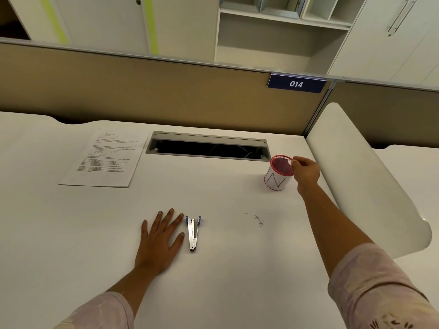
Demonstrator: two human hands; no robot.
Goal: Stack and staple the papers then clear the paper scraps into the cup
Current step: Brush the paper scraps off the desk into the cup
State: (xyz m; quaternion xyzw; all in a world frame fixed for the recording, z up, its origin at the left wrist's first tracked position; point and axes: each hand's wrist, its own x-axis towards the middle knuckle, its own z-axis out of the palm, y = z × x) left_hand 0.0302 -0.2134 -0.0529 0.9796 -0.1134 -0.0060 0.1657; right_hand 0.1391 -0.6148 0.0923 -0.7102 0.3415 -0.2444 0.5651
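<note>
A stack of printed papers (104,160) lies at the far left of the white desk (213,269). Near the middle of the desk a small silver and blue stapler (193,232) lies beside my left hand (159,241), which rests flat with fingers spread. At the far right stands a red mesh cup (278,172) wrapped in white paper. My right hand (306,172) is at the cup's rim, its fingertips pinching a small white paper scrap (290,162) over the opening.
An open cable slot (209,148) cuts into the desk behind the middle. Tiny dark specks (257,219) lie right of the stapler. A tan partition (166,91) backs the desk, and a curved white divider (361,181) bounds its right side.
</note>
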